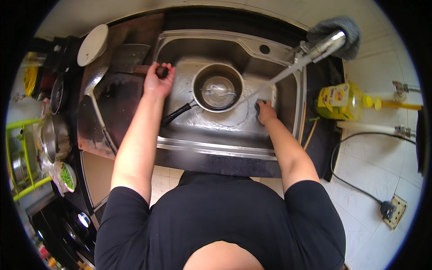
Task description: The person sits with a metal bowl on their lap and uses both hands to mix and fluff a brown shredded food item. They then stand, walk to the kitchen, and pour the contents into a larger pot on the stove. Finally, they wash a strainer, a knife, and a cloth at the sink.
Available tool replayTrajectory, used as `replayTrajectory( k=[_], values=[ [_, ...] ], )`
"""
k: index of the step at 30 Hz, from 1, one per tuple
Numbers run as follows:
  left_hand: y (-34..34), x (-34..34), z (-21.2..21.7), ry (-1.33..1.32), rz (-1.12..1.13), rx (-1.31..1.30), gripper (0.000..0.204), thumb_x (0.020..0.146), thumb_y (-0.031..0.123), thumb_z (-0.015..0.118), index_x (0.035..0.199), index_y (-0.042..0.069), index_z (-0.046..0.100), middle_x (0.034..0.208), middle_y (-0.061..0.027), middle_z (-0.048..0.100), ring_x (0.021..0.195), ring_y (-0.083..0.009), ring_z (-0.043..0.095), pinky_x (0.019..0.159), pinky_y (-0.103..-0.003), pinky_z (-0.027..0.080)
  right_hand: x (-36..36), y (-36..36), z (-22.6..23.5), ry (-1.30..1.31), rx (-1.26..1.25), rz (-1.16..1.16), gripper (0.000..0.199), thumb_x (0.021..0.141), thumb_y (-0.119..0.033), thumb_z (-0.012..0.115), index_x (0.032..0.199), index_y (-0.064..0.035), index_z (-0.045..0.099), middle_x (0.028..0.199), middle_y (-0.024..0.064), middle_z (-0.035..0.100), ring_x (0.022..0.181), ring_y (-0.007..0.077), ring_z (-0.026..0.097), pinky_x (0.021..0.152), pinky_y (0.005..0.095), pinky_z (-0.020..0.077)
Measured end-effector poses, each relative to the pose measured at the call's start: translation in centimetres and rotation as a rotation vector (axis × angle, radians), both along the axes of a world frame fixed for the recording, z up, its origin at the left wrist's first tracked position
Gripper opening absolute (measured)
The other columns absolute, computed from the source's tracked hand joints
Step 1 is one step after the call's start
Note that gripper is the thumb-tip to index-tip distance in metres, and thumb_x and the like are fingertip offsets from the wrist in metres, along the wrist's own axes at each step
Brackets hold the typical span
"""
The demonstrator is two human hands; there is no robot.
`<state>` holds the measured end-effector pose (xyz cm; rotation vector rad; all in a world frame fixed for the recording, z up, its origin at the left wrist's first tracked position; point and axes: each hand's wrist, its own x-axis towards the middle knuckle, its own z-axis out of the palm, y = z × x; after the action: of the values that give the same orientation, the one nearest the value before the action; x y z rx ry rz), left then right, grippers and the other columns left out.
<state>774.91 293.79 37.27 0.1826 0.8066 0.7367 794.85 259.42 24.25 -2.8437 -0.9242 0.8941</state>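
My left hand (159,82) is at the sink's left rim, its fingers curled round the wooden handle (163,72) of a cleaver. The cleaver's broad dark blade (130,55) lies over the counter to the left. Down in the steel sink (180,137), my right hand (266,111) is closed on a small dark piece (257,107), mostly covered by my fingers; its kind cannot be made out. Between my hands stands a saucepan (218,105) holding some water, its black handle (177,114) pointing to the lower left. A stream (281,74) slants from the faucet (328,45) towards the basin.
A slotted metal skimmer (100,108) and a white plate (93,45) are on the left counter. Right of the sink are chopsticks (310,134) and a yellow detergent bottle (342,101). A grey cloth (351,38) hangs over the faucet. A black cable (333,153) runs to a wall socket (395,211).
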Motion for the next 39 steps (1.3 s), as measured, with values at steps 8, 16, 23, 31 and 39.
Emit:
replayTrajectory(
  k=[8,16,23,31,39],
  values=[
    [-8.9,-4.9,3.5,0.025,-0.083,0.077,0.011,0.079,0.005,0.056,0.086,0.006,0.048,0.08,-0.0076,0.054,0.072,-0.0161,0.052,0.064,-0.03,0.048,0.9,-3.3,-0.5,0.108,0.369,-0.236,0.05,0.065,-0.011,0.063,0.113,-0.0109,0.048,0.107,0.0163,0.051,0.091,0.0288,0.057,0.077,0.0357,0.0476],
    [-16.1,-7.8,4.3,0.231,-0.76,0.354,0.027,0.082,0.008,0.059,0.103,0.005,0.043,0.072,-0.0045,0.053,0.054,-0.0108,0.051,0.045,-0.023,0.041,-0.2,-4.6,12.0,0.448,0.808,-0.829,0.05,0.073,-0.01,0.055,0.121,-0.0109,0.039,0.102,0.0065,0.055,0.077,0.014,0.054,0.052,0.0289,0.0419],
    [-18.1,-5.1,4.0,0.296,-1.088,0.419,0.026,0.08,0.009,0.061,0.1,0.003,0.045,0.068,-0.0021,0.05,0.05,-0.0088,0.049,0.042,-0.021,0.035,-1.3,-4.8,13.4,0.244,1.066,-0.693,0.052,0.073,-0.004,0.053,0.123,-0.0015,0.042,0.117,0.0097,0.05,0.103,0.0198,0.051,0.086,0.0289,0.0404],
    [-19.3,-4.0,3.7,0.379,-1.284,0.483,0.026,0.08,0.009,0.058,0.1,0.003,0.044,0.068,-0.0024,0.049,0.049,-0.009,0.047,0.041,-0.021,0.033,2.1,3.4,13.0,-0.125,1.013,-0.204,0.042,0.066,-0.006,0.06,0.107,-0.0053,0.058,0.108,0.014,0.058,0.105,0.0307,0.052,0.09,0.0358,0.0418],
    [-17.8,-5.3,2.9,0.209,-1.129,0.277,0.025,0.081,0.009,0.056,0.1,0.006,0.04,0.065,-0.0022,0.044,0.05,-0.0099,0.042,0.041,-0.021,0.028,-4.2,5.2,12.4,-0.081,1.072,0.239,0.031,0.064,0.006,0.054,0.09,-0.0084,0.062,0.101,0.0074,0.059,0.098,0.0304,0.052,0.088,0.0379,0.0421]
  ],
)
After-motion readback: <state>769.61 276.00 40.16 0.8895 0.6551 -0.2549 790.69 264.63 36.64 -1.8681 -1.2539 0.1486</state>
